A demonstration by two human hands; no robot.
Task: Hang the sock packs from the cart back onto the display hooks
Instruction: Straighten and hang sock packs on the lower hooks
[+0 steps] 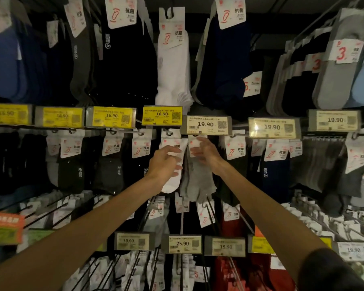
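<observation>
**Grey sock pack going onto its hook**

Left hand (166, 162) curls around the white sock pack (174, 164). Right hand (206, 153) pinches the grey sock pack (195, 181) header under the 19.90 price tag (206, 124); seating unclear. Cart unseen, remainder unknown.

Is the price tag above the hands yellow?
No, the price tag right above the hands is pale cream, reading 19.90; the yellow tags sit further left.

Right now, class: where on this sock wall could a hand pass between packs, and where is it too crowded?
Dark gaps flank the upper white sock pack. The middle row is packed around the left hand, right hand and grey sock pack.
</observation>
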